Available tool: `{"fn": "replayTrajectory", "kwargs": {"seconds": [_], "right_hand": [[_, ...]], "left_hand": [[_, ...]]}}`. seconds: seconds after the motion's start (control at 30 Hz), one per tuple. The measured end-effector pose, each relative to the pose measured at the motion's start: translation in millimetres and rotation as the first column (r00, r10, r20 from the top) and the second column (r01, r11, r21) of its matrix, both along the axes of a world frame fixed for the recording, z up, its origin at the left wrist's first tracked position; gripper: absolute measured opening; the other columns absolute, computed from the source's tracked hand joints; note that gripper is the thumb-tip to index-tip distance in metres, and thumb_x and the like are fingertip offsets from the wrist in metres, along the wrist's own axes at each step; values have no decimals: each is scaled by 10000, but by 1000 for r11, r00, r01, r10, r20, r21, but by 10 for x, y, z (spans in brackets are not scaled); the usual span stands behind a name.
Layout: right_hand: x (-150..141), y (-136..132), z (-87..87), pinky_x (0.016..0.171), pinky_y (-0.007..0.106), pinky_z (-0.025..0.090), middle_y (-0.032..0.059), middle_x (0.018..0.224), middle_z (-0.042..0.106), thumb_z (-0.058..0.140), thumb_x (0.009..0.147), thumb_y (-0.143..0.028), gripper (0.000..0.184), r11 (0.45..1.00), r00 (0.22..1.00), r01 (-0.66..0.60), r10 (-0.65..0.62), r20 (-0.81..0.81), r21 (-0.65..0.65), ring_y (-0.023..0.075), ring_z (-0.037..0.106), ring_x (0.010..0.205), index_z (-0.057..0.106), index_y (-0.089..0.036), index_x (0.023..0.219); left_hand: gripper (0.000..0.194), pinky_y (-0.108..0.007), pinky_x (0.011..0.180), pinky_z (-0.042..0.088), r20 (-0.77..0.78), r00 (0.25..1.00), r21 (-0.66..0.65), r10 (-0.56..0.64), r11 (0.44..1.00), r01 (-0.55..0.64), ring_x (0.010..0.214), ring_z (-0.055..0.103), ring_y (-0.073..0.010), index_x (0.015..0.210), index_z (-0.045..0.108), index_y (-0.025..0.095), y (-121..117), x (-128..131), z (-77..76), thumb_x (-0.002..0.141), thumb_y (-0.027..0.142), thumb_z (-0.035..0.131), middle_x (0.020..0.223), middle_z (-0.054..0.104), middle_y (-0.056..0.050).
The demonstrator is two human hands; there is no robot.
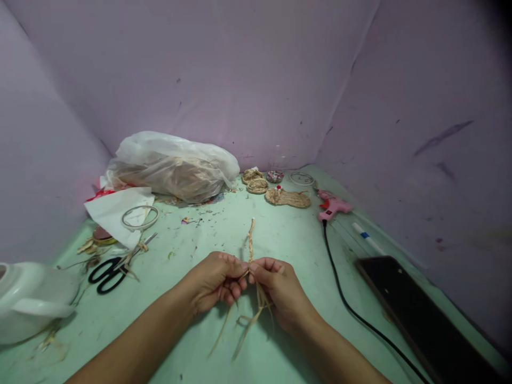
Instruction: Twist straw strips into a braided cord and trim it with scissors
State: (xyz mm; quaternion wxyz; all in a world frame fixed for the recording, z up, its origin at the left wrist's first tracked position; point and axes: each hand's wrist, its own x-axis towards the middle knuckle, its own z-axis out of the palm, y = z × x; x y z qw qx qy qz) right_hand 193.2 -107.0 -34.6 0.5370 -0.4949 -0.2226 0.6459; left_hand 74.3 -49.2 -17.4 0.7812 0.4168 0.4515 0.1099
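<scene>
A short braid of pale, straw-like fibre (251, 242) stands out from between my two hands, pointing toward the wall. My left hand (222, 280) pinches it at the lower end of the plaited part. Close beside it, my right hand (278, 285) grips the same spot with thumb and forefinger. Below the fingers the loose strands hang apart toward me over the green tabletop (192, 346). The exact hold of the fingertips on the single strands is partly hidden.
At left lie black-handled scissors (107, 274), a wire ring (140, 217), white paper (120, 213) and a white jug (36, 298). A plastic bag (172, 165) and woven sole-shaped pieces (288, 198) sit behind. A pink glue gun (334, 205), marker (368, 239) and dark phone-like slab (424, 314) line the right.
</scene>
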Motion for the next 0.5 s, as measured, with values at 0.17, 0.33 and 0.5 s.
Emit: {"fn": "replayTrajectory", "kwargs": {"seconds": [0.17,0.33,0.5], "right_hand": [[14,-7,-14,440,215,309,5,446,528,641,598,-266,196,1000,997,20,-20,68,-1,78,412,413,527,-139,503],[57,-2,9,410,205,228,-18,438,483,621,599,-275,185,999,989,-40,42,142,-12,62,344,395,542,-139,502],[91,22,15,423,207,231,-21,448,479,604,607,-240,147,996,959,-82,66,277,46,64,344,414,582,-127,516]], "left_hand": [[218,-151,259,182,-78,996,93,31,995,-24,265,325,-23,544,551,109,-5,10,44,553,299,658,395,470,40],[179,-187,308,81,-169,983,239,68,971,-26,255,209,-15,489,523,131,-36,63,96,567,269,606,316,357,76],[151,-207,379,122,-191,978,373,87,928,-10,335,213,-39,466,553,128,-60,75,57,578,229,552,324,326,69]]}}
